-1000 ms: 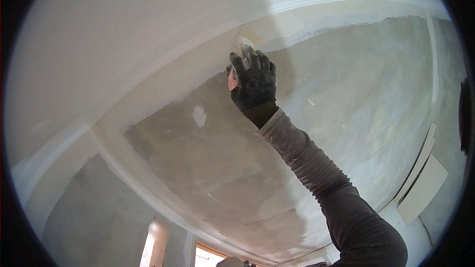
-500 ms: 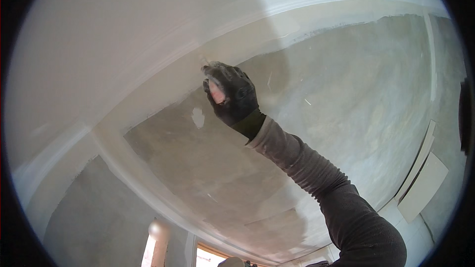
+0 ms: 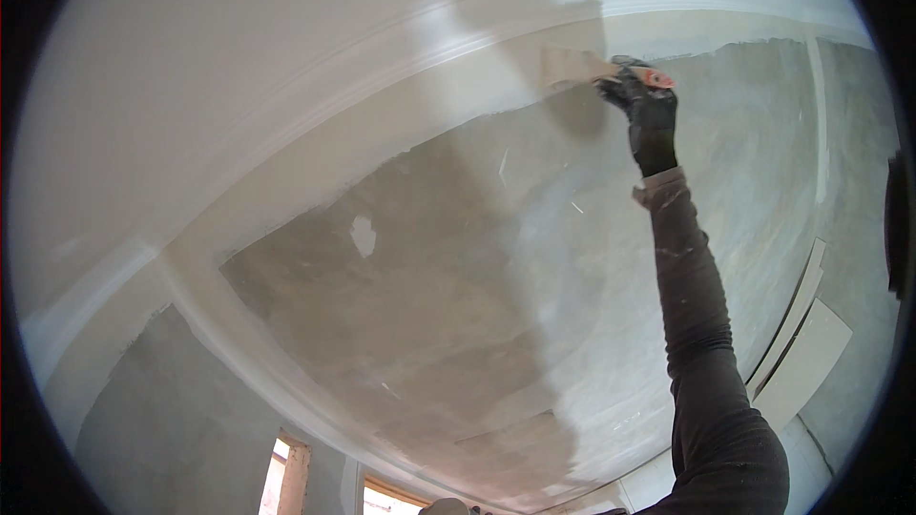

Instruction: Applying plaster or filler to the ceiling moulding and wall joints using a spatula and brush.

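Note:
In a dark work glove, my right hand [image 3: 649, 105] is raised high at the upper right and closed round the handle of a putty knife [image 3: 572, 67]. The knife's wide, flared blade points left, and the reddish end of its handle sticks out on the right of my fist. Its blade lies over the pale filler band [image 3: 477, 86] running along the top of the grey wall [image 3: 420, 257]; whether it touches cannot be told. My left hand is out of the picture.
The white ceiling [image 3: 239, 67] meets the wall along a moulded edge. Pale boards [image 3: 806, 362] lean at the lower right. Narrow bright openings, one a window [image 3: 277, 477], show at the lower left. A pale filler patch [image 3: 363, 236] marks the wall, and a shadow falls across it.
My right hand has swept from the middle of the filler band to the right along the wall top. The putty knife's blade now shows plainly. The view has shifted slightly.

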Demonstrator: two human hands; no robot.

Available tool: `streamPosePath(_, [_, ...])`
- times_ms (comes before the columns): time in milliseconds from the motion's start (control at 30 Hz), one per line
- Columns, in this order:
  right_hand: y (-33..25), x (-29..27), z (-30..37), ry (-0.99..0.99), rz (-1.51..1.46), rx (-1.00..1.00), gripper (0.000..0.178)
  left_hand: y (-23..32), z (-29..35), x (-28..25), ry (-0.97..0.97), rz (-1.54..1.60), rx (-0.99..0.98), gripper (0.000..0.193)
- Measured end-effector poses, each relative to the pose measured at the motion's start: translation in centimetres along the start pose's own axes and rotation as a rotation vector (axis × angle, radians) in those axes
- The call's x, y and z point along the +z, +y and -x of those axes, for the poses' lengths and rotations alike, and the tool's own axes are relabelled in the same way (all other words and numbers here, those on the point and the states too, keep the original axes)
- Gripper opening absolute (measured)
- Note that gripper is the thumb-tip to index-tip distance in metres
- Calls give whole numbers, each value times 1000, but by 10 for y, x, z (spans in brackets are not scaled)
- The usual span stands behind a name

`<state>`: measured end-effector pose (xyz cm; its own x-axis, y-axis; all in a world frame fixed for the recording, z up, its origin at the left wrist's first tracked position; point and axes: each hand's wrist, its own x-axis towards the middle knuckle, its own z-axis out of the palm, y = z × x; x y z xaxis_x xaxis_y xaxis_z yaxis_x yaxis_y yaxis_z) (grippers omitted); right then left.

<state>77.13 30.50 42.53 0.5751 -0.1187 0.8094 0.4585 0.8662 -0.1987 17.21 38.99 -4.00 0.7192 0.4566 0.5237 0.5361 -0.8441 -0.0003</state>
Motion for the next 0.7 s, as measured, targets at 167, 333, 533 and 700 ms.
streamPosePath(167, [-21, -55, -39, 161, 140, -83, 24, -13, -5, -14, -340, -2091, 1047, 57])
streamPosePath(333, [-15, -59, -34, 246, 603, -480, 20, 0, -23, -32, -261, -1912, 1020, 49])
streamPosePath(533, [23, 86, 56, 124, 964, -742, 27, 6, -1, -13, -622, -2645, 1373, 39])
streamPosePath(700, [50, 184, 123, -52, 1021, -806, 43, 38, -3, -44, -763, -2976, 1705, 48])
